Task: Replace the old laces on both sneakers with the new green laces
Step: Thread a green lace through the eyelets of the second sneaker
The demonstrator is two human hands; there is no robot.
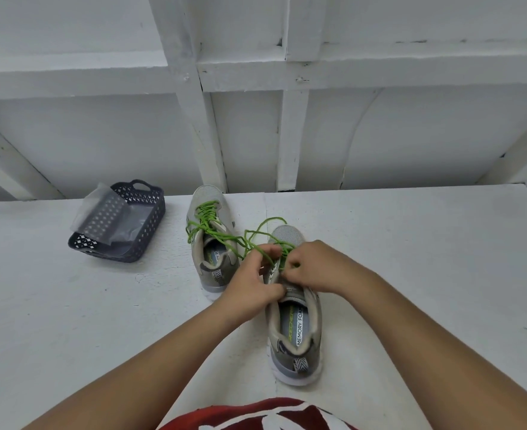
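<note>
Two grey sneakers stand on a white painted tabletop (411, 274), toes pointing toward its far edge. The near sneaker (296, 330) sits around the middle of the tabletop, heel toward the person, its insole printed with "MEMORY FOAM". Both hands work over its tongue and eyelets. The left hand (256, 280) has its fingers curled, thumb and forefinger pinching a strand of the green lace (265, 231) just above the eyelets, with the lower fingers against the sneaker's left collar. The right hand (315, 265) is curled too, its fingertips pinched down at the lace where it crosses the tongue; exactly which strand it holds is hidden by the fingers. From the hands the loose lace runs in a slack loop over the toe of this sneaker and back toward the far sneaker (212, 240). That sneaker stands just beside and to the left, closer to the far edge, already threaded with green lace through its eyelets, ends lying loose. Well to the left, near the far edge, a dark perforated basket (150, 218) holds a clear plastic wrapper (101, 203) that sticks out over its left rim.
</note>
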